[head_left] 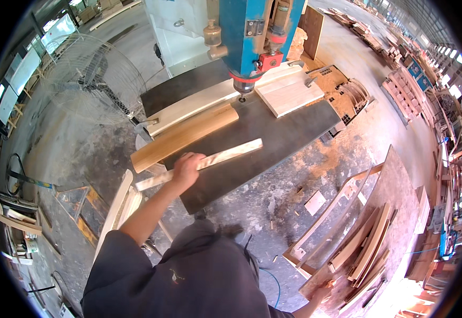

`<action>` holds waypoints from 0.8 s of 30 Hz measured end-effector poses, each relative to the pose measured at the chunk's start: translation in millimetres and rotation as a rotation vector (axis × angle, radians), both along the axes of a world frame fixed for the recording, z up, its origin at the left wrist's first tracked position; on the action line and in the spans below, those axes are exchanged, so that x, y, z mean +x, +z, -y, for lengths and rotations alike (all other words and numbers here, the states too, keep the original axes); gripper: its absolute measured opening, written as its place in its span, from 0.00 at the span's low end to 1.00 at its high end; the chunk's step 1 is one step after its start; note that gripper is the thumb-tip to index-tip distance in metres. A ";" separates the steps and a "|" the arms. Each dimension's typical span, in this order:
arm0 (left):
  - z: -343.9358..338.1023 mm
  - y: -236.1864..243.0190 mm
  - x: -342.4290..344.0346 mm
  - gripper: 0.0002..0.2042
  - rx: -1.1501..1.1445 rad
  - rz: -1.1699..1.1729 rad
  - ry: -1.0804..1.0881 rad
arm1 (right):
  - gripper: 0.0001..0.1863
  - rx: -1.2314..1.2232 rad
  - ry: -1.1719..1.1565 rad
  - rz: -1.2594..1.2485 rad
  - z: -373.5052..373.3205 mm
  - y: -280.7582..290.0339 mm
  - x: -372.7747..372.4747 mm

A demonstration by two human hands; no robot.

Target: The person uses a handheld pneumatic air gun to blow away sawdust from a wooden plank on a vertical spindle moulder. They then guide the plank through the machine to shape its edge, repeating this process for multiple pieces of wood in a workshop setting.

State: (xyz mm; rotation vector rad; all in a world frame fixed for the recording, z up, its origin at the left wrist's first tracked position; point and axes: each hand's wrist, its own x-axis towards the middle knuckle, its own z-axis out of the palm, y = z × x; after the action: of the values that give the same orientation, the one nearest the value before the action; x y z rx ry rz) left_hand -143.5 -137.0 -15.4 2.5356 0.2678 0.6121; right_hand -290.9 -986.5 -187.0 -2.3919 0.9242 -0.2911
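My left hand (185, 170) is closed over a long, pale wooden strip (233, 152) above the machine's dark table (294, 130). The strip slants up to the right, with its near end past the table's left edge. Behind it a wider, yellowish wooden piece (183, 137) with a curved profile lies against a wooden fence (196, 106). Low on the right, my right hand (324, 291) is beside a board (395, 212) bearing several curved wooden pieces (370, 241). Its fingers are too small and blurred to read.
A blue machine head (249, 37) with a spindle (242, 89) stands over the table. A flat wooden block (289, 93) sits right of the spindle. A large caged fan (90, 77) stands at left. Sawdust and wood offcuts (315, 202) lie on the floor.
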 end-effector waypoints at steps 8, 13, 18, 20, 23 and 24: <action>36.6 14.6 30.5 0.16 0.113 0.154 0.060 | 0.36 -0.407 -0.028 -0.814 -56.7 124.0 25.8; -53.8 6.7 -3.1 0.23 0.253 0.022 0.251 | 0.13 -0.312 0.433 0.206 -150.3 151.2 107.2; -78.8 9.7 19.5 0.27 0.333 -0.100 0.192 | 0.22 -0.020 1.127 0.387 -379.7 197.5 225.8; -85.5 6.5 21.4 0.27 0.343 -0.091 0.161 | 0.23 -0.081 1.424 0.457 -472.4 207.7 259.4; -84.4 4.3 24.9 0.25 0.362 -0.070 0.180 | 0.29 -0.114 1.669 0.505 -576.2 217.9 303.4; -80.5 5.4 26.9 0.24 0.358 -0.062 0.181 | 0.31 -0.143 1.700 0.499 -595.4 213.7 314.1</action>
State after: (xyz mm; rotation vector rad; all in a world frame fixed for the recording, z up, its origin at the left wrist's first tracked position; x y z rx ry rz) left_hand -116.6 -56.6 -10.0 2.8997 0.4481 0.7037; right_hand 23.2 -391.0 26.7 -2.1797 -1.3754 -0.2111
